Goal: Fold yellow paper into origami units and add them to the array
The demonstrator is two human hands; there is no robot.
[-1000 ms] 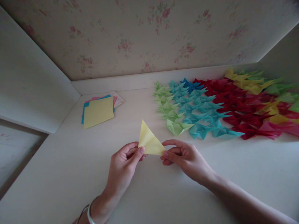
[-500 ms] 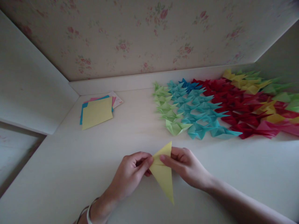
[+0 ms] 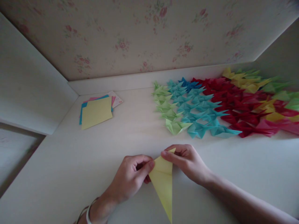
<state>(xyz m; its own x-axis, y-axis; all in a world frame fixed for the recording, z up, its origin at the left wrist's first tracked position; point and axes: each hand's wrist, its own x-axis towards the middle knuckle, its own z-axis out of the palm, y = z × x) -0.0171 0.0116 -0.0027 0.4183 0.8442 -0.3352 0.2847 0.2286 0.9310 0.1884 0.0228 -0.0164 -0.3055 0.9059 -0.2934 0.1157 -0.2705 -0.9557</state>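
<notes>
Between my two hands is a yellow sheet of origami paper, folded into a long triangle whose narrow point hangs toward me. A crease runs across its upper part. My left hand pinches the left corner between thumb and fingers. Along the top edge, my right hand is closed on the paper, its thumb lying on the front and the fingers behind. A small tip of the paper sticks up past the right thumb.
Rows of folded paper pieces in green, turquoise and red cover the right side of the white table. A stack of square paper sheets lies at the back left. A floral-papered wall stands behind.
My right hand has moved up to the paper's top edge. The triangle sits lower, and its bottom point reaches nearer to me. The left hand keeps its pinch.
</notes>
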